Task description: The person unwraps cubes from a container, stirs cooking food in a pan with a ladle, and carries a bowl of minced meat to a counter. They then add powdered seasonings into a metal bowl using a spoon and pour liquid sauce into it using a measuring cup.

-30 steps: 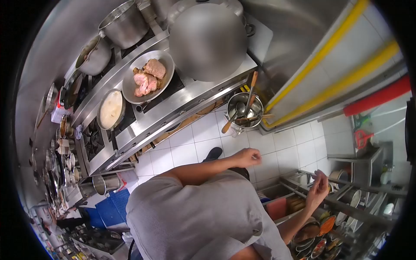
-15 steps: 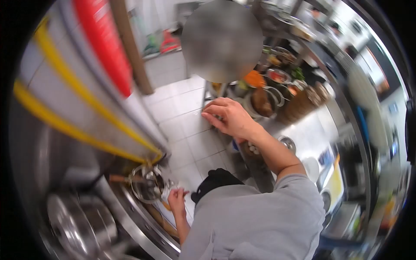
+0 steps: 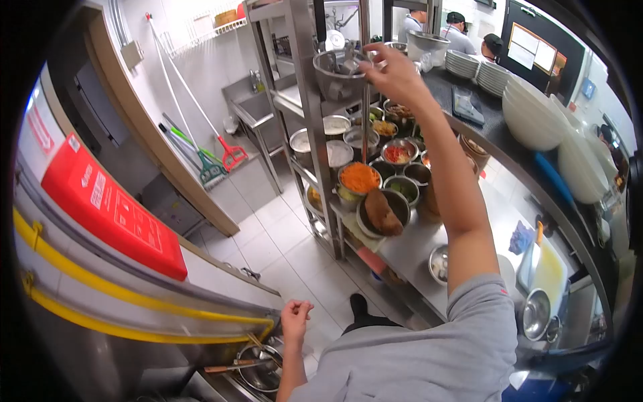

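My right hand (image 3: 396,75) is raised at the upper shelf, next to a clear round container (image 3: 341,75) with small metal cups in it. Its fingers are apart near the container's right rim, and no object shows between them. Down by my left side, my left hand (image 3: 295,320) is held with its fingers curled together and nothing visible in them. Nearest to it is a metal pot (image 3: 261,383) with wooden-handled utensils across it. Below my right forearm stand a bowl of orange shreds (image 3: 360,178) and a bowl with a brown piece of food (image 3: 384,213).
Stacked white bowls (image 3: 536,112) and a small scale (image 3: 467,106) are on the dark upper shelf (image 3: 439,87). A metal counter (image 3: 418,249) runs along my right. Yellow pipes (image 3: 154,308) and a red panel (image 3: 114,208) line the left. People in caps (image 3: 455,33) are in the back.
The view has turned from the stove to the shelves. My right hand has reached up and forward to the shelf container. My left hand stays low, near the utensil pot.
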Tool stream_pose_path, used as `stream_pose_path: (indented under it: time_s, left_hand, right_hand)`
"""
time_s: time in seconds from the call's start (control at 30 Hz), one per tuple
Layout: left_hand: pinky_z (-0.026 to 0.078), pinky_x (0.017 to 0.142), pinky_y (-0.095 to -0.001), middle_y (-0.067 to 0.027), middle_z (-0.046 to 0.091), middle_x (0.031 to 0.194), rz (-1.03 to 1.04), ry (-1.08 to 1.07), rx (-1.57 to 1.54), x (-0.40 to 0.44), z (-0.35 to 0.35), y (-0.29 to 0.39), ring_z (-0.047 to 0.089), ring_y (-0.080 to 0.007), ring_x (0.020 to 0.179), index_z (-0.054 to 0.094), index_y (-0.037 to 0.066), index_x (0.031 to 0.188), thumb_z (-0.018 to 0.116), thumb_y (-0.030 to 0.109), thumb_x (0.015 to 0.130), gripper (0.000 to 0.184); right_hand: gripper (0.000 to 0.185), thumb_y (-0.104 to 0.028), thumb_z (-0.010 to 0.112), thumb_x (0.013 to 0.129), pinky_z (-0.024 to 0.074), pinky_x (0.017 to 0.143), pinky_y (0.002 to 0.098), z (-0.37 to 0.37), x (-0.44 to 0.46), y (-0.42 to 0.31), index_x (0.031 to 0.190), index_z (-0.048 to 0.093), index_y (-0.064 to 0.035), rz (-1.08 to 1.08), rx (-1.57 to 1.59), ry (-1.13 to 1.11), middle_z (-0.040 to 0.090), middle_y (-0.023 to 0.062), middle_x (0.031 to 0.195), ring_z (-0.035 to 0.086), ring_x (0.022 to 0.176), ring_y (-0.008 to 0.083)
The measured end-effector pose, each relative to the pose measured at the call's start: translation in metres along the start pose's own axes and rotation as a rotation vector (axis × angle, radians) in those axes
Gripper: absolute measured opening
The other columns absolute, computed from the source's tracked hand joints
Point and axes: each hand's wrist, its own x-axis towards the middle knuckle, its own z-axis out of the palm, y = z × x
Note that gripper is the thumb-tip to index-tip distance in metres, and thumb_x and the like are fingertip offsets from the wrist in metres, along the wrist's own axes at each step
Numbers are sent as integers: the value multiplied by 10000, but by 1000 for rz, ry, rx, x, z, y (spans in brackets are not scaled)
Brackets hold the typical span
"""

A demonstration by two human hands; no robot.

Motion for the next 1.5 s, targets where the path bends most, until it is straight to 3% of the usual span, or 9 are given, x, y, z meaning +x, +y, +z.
stream_pose_path:
  time_s: [0.2,0.43,0.7,1.03,1.17,1.23,1.3,1.37,1.5]
  left_hand:
    - [468,616,-229,-101,702,871,118,-237,-63,62,76,53,600,-90,719,625,12,919,626,158,934,147]
    - [464,669,-248,-99,687,874,68,-380,-21,125,114,73,655,-155,814,608,4,911,608,144,935,142]
    - [493,676,-240,-68,682,874,271,-658,-114,206,128,172,590,-97,711,621,-12,946,640,131,931,145]
    - [502,834,-342,-157,661,1119,1531,-345,134,271,150,386,632,-309,968,620,-15,1174,730,109,811,399]
    - [494,805,-295,-146,655,1089,1694,-376,213,272,180,414,619,-242,961,568,-11,1283,678,225,888,473]
    - [500,720,-328,-150,645,1074,1292,-797,229,264,184,413,622,-268,875,589,-2,1248,665,145,892,393]
    - [478,615,-279,-99,650,871,1287,-829,192,272,191,402,603,-178,703,623,-6,1184,622,138,934,289]
    - [446,541,-224,-25,614,730,639,-1233,80,285,188,387,571,-102,612,658,-12,1089,591,203,966,256]
    - [403,486,-202,-40,608,629,400,-1162,-155,290,180,371,566,-99,538,661,-33,1017,587,212,969,260]
  right_hand:
    - [661,-574,647,799,478,948,438,29,56,-2,1280,585,-124,121,-326,-432,631,196,1202,598,1127,348]
    - [669,-539,677,742,493,866,382,4,85,21,1229,608,-86,85,-19,45,672,215,1051,657,983,299]
    - [698,-602,669,761,499,776,338,-24,74,6,1205,617,-67,124,5,127,667,119,909,649,832,198]
    - [729,-318,860,707,471,954,345,-6,41,24,1277,513,-24,-165,801,-130,593,171,1240,584,1136,226]
    - [747,-293,867,691,454,984,408,2,20,36,1283,494,-32,-230,920,-159,584,243,1232,560,1181,294]
    - [710,-267,861,700,432,1008,423,7,15,34,1270,512,-27,-256,935,-163,588,259,1218,560,1178,313]
    - [677,-256,860,696,413,1026,427,12,12,30,1246,541,-22,-203,995,-247,584,262,1223,557,1183,318]
    - [647,-251,843,718,410,1030,414,14,15,25,1245,552,-15,-218,975,-273,580,248,1242,556,1186,301]
    - [508,-308,687,894,482,924,334,13,26,27,1246,546,30,144,635,-153,623,163,1203,611,1077,198]
